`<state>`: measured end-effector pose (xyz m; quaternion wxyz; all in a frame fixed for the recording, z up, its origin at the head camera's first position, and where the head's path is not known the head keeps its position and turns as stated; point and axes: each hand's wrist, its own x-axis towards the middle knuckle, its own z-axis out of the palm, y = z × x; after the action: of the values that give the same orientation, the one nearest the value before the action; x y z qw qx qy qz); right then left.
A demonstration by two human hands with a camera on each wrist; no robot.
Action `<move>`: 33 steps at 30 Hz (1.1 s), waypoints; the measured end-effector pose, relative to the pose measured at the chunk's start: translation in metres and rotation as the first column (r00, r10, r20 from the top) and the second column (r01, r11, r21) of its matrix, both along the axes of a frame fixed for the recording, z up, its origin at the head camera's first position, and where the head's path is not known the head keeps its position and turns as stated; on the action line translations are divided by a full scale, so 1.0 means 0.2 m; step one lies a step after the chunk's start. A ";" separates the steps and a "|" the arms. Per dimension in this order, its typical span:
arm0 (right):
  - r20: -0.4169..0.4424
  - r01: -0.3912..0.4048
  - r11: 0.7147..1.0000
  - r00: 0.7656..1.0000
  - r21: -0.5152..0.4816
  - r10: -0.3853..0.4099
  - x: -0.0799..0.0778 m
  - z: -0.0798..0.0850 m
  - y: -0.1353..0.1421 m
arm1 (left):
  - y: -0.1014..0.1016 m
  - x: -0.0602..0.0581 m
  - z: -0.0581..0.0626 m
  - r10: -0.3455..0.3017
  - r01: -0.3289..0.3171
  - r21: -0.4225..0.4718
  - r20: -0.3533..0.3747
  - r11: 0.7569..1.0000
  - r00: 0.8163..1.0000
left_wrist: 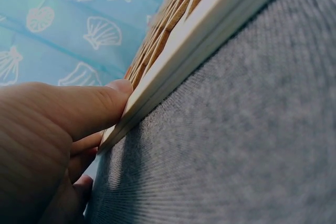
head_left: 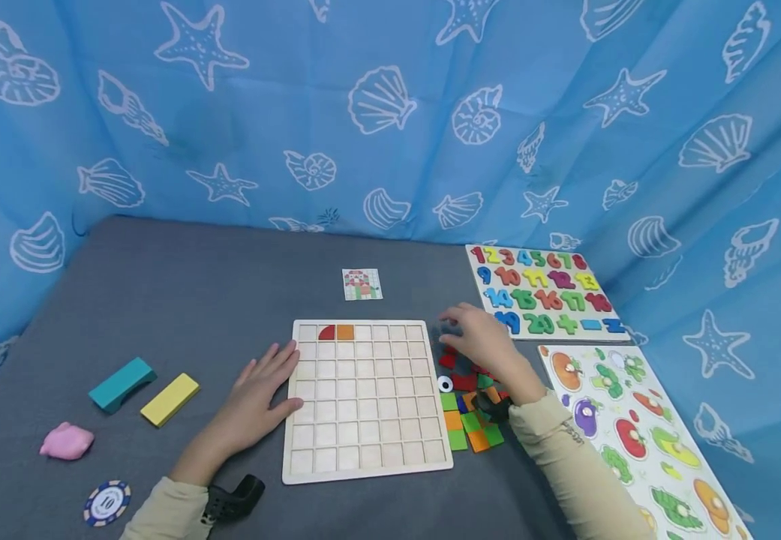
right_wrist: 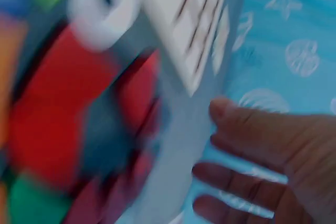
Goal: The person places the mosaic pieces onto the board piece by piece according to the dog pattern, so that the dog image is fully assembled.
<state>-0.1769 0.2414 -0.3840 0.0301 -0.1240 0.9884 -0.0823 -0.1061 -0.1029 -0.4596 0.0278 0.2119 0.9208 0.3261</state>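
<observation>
A white grid board (head_left: 370, 405) lies on the grey cloth in front of the person. In its top row sit a red quarter-round piece (head_left: 326, 332) and an orange square piece (head_left: 345, 332). The left hand (head_left: 259, 391) rests along the board's left edge; in the left wrist view the thumb (left_wrist: 102, 106) touches the rim. Right of the board, the right hand (head_left: 481, 337) hovers by a heap of coloured pieces (head_left: 474, 420), its fingers loosely bent with nothing seen between them. In the right wrist view, blurred red pieces (right_wrist: 68, 85) lie apart from the fingers.
A small pattern card (head_left: 361, 284) lies behind the board. At the right are a number puzzle (head_left: 539, 289) and a vegetable puzzle (head_left: 640, 442). To the left lie a teal block (head_left: 121, 382), a yellow block (head_left: 170, 400), a pink pig (head_left: 67, 441) and a poker chip (head_left: 107, 502).
</observation>
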 end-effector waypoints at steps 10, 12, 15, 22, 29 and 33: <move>0.078 0.097 0.994 0.992 0.041 -0.100 0.00 -0.08 0.14 | 0.00 0.00 0.00 0.016 -0.016 -0.004 -0.012 1.000 1.000; 0.074 0.082 0.996 0.994 0.024 -0.083 -0.01 -0.09 0.14 | 0.00 0.00 0.01 0.014 -0.014 0.000 -0.008 1.000 1.000; 0.072 0.075 0.997 0.995 0.004 -0.075 -0.01 -0.09 0.12 | 0.00 0.01 0.02 0.013 -0.013 0.004 0.005 1.000 1.000; 0.037 0.066 0.998 0.997 -0.009 -0.065 -0.03 -0.10 0.08 | 0.00 0.01 0.02 0.021 -0.021 0.008 0.005 1.000 1.000; 0.030 0.060 0.998 0.998 -0.015 -0.060 -0.06 -0.10 0.03 | -0.01 0.00 0.01 0.020 -0.020 0.005 0.004 1.000 1.000; 0.031 0.091 0.996 0.995 0.005 -0.091 -0.06 -0.11 0.02 | -0.01 0.01 0.02 0.015 -0.015 0.007 0.012 1.000 1.000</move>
<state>-0.1897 0.2460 -0.4057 0.0421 -0.0774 0.9926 -0.0839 -0.1051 -0.1045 -0.4563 0.0301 0.2032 0.9211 0.3309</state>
